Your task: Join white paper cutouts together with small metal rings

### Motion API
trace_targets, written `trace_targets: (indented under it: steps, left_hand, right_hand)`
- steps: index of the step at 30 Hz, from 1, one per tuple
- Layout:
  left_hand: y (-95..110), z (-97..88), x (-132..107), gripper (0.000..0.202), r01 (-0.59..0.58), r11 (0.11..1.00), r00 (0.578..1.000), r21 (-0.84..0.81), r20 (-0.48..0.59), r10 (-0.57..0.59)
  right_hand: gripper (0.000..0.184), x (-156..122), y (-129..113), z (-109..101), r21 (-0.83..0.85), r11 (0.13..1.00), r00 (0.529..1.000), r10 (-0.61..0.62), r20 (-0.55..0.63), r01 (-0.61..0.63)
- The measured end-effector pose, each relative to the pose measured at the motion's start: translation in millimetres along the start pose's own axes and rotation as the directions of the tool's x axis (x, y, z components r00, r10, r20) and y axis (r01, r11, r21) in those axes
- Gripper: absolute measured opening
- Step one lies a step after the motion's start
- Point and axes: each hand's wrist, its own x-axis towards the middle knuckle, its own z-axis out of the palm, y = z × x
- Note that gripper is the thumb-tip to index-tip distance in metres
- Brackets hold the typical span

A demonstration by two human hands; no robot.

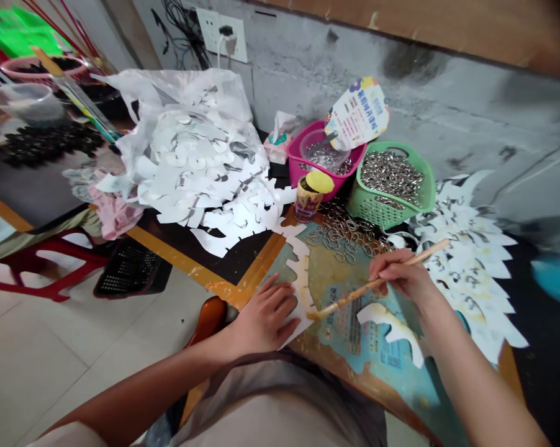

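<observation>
My left hand (268, 313) lies flat with fingers apart on a curved white paper cutout (302, 290) near the table's front edge. A thin wooden-handled brush (354, 295) is gripped in my right hand (398, 273). Its yellowish tip touches the lower part of that cutout, just right of my left fingers. Yellowish staining shows along the cutout's notched edge. To the right, below my right hand, another curved white cutout (377, 312) rests on the stained blue-and-brown work surface (336, 335); my forearm hides its right end.
Loose metal rings (343, 233) lie before a green basket (392, 214) of metal pieces. Beside it stand a pink basket (295, 152) and an open tin (307, 202). White cutouts heap in a plastic bag (187, 155); overlapping ones (475, 267) spread at right. A red chair (38, 267) stands left.
</observation>
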Motion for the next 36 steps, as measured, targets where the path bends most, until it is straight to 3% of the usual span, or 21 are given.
trace_targets:
  steps: [3, 7, 11, 15, 19, 23, 26, 30, 32, 36]
  left_hand:
    - [0, 0.6, -1, 0.011, 0.005, 1.000, 1.000, -0.008, 0.000, -0.005]
    - [-1, 1.0, -1, 0.014, -0.001, 1.000, 1.000, -0.009, 0.000, 0.001]
    - [-2, 1.4, -1, 0.014, 0.004, 1.000, 1.000, -0.005, 0.008, -0.003]
    - [-1, 1.3, -1, 0.013, 0.008, 1.000, 1.000, -0.003, 0.009, -0.008]
    - [0, 0.1, -1, 0.014, 0.009, 1.000, 1.000, -0.003, 0.002, -0.009]
    - [1, -1.0, 0, 0.014, 0.013, 1.000, 1.000, -0.006, 0.009, -0.013]
    - [1, -0.9, 0, 0.013, 0.013, 1.000, 1.000, -0.003, 0.007, -0.013]
    - [1, -0.5, 0, 0.014, 0.007, 1.000, 1.000, 0.001, 0.003, -0.007]
    - [0, -0.3, 0, 0.015, 0.004, 1.000, 1.000, 0.003, 0.008, -0.004]
    - [0, 0.0, 0, 0.014, 0.009, 1.000, 1.000, -0.006, 0.002, -0.009]
  right_hand:
    - [0.012, 0, 2, 0, 0.000, 0.999, 0.994, -0.035, -0.106, 0.035]
    - [0.012, -3, 5, -2, 0.012, 1.000, 1.000, 0.020, 0.010, -0.021]
    - [0.012, -8, 5, -2, 0.002, 1.000, 0.995, -0.025, -0.100, 0.025]
    - [0.013, -12, 5, -2, -0.013, 1.000, 0.999, 0.021, 0.047, -0.021]
    - [0.013, -16, 8, -1, -0.005, 1.000, 0.998, -0.022, -0.053, 0.022]
    - [0.013, -22, 11, 1, 0.003, 1.000, 0.998, 0.018, 0.052, -0.019]
    - [0.014, -27, 14, -1, 0.016, 1.000, 1.000, 0.004, -0.010, -0.003]
    - [0.014, -38, 17, -12, -0.023, 1.000, 1.000, 0.018, 0.024, -0.017]
    - [0.013, -45, 17, -16, -0.031, 0.999, 1.000, -0.022, -0.019, 0.021]
    - [0.014, -52, 17, -13, -0.032, 0.999, 0.999, -0.031, -0.023, 0.030]
